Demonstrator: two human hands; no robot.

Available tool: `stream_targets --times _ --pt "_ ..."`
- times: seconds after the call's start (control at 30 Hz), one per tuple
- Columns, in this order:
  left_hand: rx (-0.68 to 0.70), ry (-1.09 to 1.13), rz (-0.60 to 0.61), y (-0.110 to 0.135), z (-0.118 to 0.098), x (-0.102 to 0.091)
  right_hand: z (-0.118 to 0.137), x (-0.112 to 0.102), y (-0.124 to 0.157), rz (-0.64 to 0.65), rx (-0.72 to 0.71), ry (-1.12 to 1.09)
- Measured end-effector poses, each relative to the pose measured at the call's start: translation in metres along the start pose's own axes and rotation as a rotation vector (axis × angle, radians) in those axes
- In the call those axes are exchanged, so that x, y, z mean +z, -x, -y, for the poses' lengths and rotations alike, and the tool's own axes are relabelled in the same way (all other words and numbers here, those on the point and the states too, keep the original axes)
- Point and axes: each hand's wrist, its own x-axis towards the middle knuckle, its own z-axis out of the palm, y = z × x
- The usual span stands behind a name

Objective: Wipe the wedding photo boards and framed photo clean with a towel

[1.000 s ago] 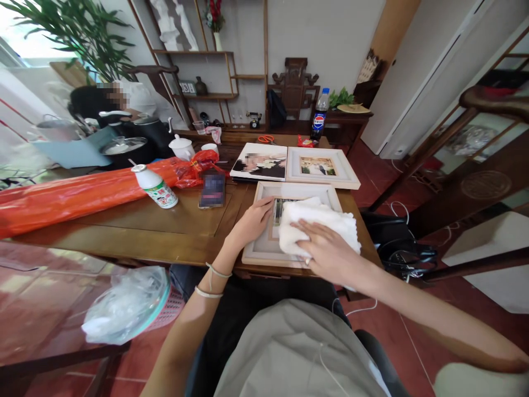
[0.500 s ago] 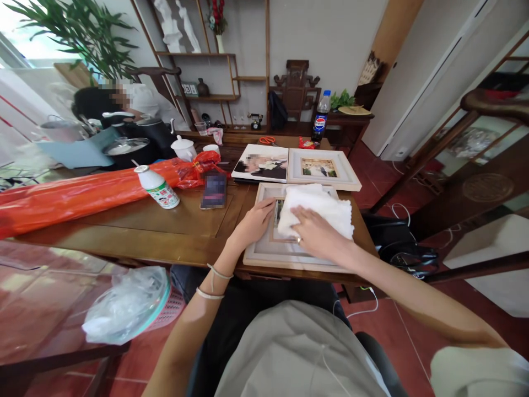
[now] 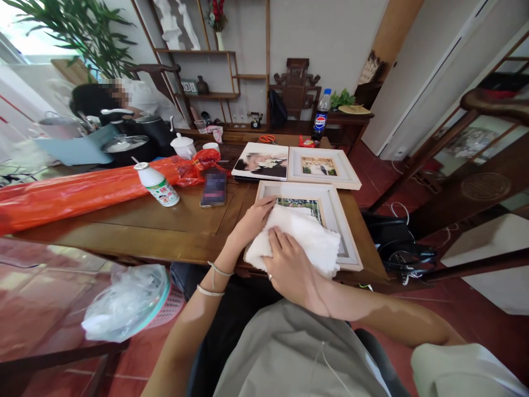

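Right hand (image 3: pixel 287 262): palm down, fingers extended and slightly parted, laid over the white cloth (image 3: pixel 308 237) rather than closed round it. Cloth is directly beneath the fingers and spreads from them toward 12 and 2 o'clock, its scalloped edge at about 2.

Picture frame (image 3: pixel 346 237): flat on the worktop (image 3: pixel 185 242), near its front edge. Cloth covers its lower-left part; the top of the photo and the pale border show at 12 to 2 o'clock from the right hand.

Left hand (image 3: pixel 256 220): at 10–11 o'clock from the right; flat, fingers straight, nothing grasped, resting on the frame's left side. Cloth just beside it, at 3–4 o'clock.

Around the right hand: second framed photo (image 3: pixel 324 167) at 1 o'clock; photo panel (image 3: pixel 264 161) between 11 and 12; phone (image 3: pixel 214 187) at 10; white bottle (image 3: pixel 159 186) farther out, also 10.
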Motion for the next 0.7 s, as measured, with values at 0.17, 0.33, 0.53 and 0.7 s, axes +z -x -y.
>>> stream_targets --times 0.17,0.33,0.53,0.7 --pt "0.000 -0.001 0.017 0.002 -0.008 -0.005 -0.031 -0.008 0.039 -0.019 -0.008 -0.001" --pt "-0.015 -0.001 0.021 0.003 -0.007 -0.004 -0.059 -0.015 0.075 0.013 0.120 0.034" --pt "-0.005 -0.014 0.008 0.003 -0.005 -0.002 -0.034 -0.019 0.048 0.014 0.135 -0.028" --pt "0.005 -0.007 0.004 -0.001 0.005 0.002 0.009 -0.007 0.009 -0.071 0.027 -0.119"
